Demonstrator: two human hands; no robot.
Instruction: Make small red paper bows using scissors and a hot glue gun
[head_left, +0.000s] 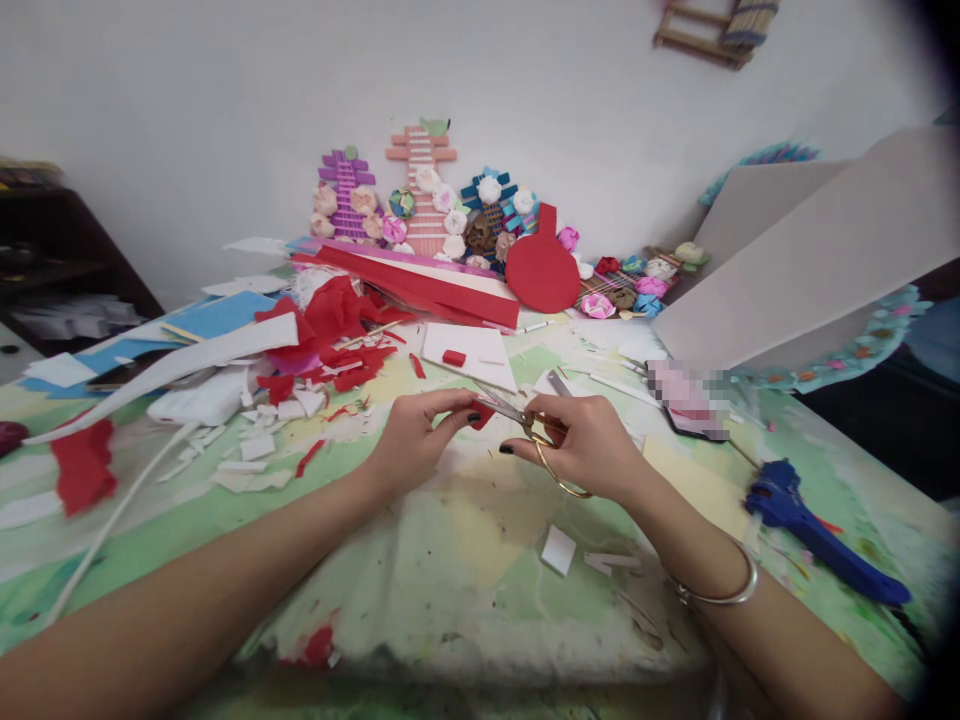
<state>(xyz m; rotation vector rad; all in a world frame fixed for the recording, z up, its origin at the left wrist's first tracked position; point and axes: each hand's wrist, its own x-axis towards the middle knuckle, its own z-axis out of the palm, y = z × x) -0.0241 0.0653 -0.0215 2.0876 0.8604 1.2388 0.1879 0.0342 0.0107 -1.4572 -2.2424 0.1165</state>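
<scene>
**Red piece (484, 414) at scissors (521, 415)**

Probably light and flexible, best pinched by an edge, it sits above the table (450, 545), left of the scissors, in the left hand's (411, 440) fingers; the right hand's (596, 445) fingers hold the handles.

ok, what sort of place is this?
Probably a craft workspace: gold-handled scissors in the person's right hand, red scraps strewn over the table, and flower-covered decorations in front of the wall.
</scene>
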